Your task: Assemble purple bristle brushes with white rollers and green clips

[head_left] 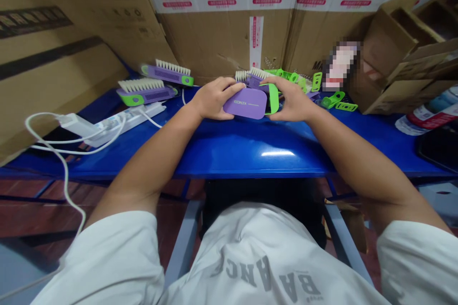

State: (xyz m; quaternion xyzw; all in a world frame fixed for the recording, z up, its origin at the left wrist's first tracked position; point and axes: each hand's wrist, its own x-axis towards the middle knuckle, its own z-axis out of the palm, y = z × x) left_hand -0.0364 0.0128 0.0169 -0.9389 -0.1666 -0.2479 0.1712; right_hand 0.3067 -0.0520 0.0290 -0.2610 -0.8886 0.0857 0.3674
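A purple plastic brush body (pixel 246 103) with a small printed logo rests just above the blue table (pixel 250 147). My left hand (pixel 212 98) grips its left end, fingers curled over the top. My right hand (pixel 291 99) holds its right end, where a green end piece (pixel 272 98) sits against the purple body. Behind the hands lie another purple brush with white bristles (pixel 250 77) and several loose green parts (pixel 304 81).
Two finished purple-and-green brushes (pixel 146 91) (pixel 168 73) lie at the back left. A white power strip with charger and cables (pixel 107 126) sits left. Cardboard boxes (pixel 222 19) wall the back; an open carton (pixel 404 57) and a bottle (pixel 429 116) stand right.
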